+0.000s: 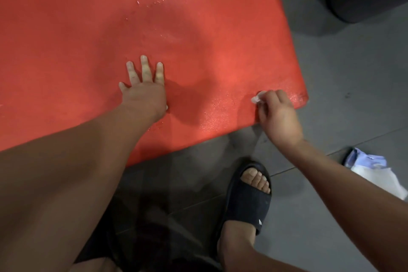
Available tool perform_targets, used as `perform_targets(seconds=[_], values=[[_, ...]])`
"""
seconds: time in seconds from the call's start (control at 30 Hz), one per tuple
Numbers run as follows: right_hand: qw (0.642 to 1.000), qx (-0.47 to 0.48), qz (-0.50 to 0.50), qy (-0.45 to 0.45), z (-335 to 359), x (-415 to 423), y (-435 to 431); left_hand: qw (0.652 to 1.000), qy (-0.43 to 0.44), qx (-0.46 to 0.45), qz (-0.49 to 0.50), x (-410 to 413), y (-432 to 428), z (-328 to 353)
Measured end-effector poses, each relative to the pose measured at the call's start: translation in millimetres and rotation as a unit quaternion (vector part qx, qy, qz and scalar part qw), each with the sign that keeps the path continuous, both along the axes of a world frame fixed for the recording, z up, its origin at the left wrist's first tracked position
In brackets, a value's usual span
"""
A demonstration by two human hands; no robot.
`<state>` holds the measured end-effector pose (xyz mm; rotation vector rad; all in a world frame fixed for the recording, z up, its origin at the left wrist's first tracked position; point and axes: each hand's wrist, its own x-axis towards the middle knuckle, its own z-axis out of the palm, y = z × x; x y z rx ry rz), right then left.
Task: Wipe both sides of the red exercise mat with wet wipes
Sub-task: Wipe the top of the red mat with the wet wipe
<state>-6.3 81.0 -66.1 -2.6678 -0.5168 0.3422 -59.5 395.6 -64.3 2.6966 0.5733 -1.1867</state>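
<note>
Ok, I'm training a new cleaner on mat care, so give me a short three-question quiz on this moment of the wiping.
1. True or false: the left hand lies flat, fingers spread, on the red mat.
2. Where is the wet wipe? A) gripped in the right hand; B) under the left hand; C) tucked under the mat's edge.
3. Fill the blank: the right hand works near the mat's near ____ corner.
Key: 1 true; 2 A; 3 right.
</note>
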Motion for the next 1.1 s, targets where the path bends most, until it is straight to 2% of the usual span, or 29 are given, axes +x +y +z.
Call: perform_targets(seconds=[0.07, 0.2, 0.27, 0.33, 0.4, 0.5, 0.57, 0.6, 0.7, 0.77, 0.83, 0.9, 1.0, 1.1], values=[[1.000, -0.013, -0.021, 0.007, -3.6, -15.3, 10.7, 1.000, 0.000, -0.003, 0.000, 0.5, -0.9, -0.2], [0.988, 0.030, 0.141, 0.064, -9.6, -74.1, 51.3, 1.000, 0.001, 0.002, -0.002, -1.1, 0.5, 0.8], [0.984, 0.033, 0.166, 0.058, -10.2, -67.5, 41.5, 1.000, 0.002, 0.001, -0.003, -1.4, 0.7, 1.4], [0.993, 0.017, 0.107, 0.040, -8.1, -45.8, 13.4, 1.000, 0.000, -0.001, -0.003, -1.3, 0.6, 1.2], [1.000, 0.003, 0.008, 0.005, -3.2, -19.6, -21.3, 1.000, -0.001, 0.002, -0.003, -2.0, 0.7, 0.8], [0.992, 0.000, -0.124, -0.028, -1.0, 0.4, -42.9, 1.000, 0.001, 0.000, -0.001, -1.6, -0.7, 2.3], [0.991, 0.010, -0.136, -0.015, -8.0, -15.5, -21.1, 1.000, 0.003, 0.003, -0.001, 0.2, -1.1, 3.4], [0.994, 0.030, -0.106, 0.001, -11.5, -31.4, -3.2, 1.000, 0.003, 0.005, -0.002, 0.8, -1.0, 3.6], [0.994, 0.063, 0.071, 0.058, -14.8, -79.3, 36.1, 1.000, 0.004, 0.008, -0.001, 0.0, -0.5, 3.5], [0.987, 0.059, 0.136, 0.054, -14.9, -72.0, 28.5, 1.000, 0.007, 0.007, -0.001, 0.2, -0.5, 2.0], [0.994, 0.038, 0.100, 0.036, -12.7, -42.2, 4.1, 1.000, 0.005, 0.006, -0.003, 1.1, -0.6, -0.3], [1.000, 0.021, -0.003, -0.005, -9.5, -6.4, -29.1, 1.000, 0.004, 0.012, -0.004, 0.8, 0.2, -2.4], [0.986, -0.010, -0.157, -0.049, -3.1, 27.5, -62.0, 1.000, 0.007, 0.021, -0.003, 1.9, 0.3, -4.3], [0.986, 0.005, -0.165, -0.031, -4.2, 11.4, -27.4, 1.000, 0.011, 0.020, -0.006, 2.6, 0.3, 0.5]])
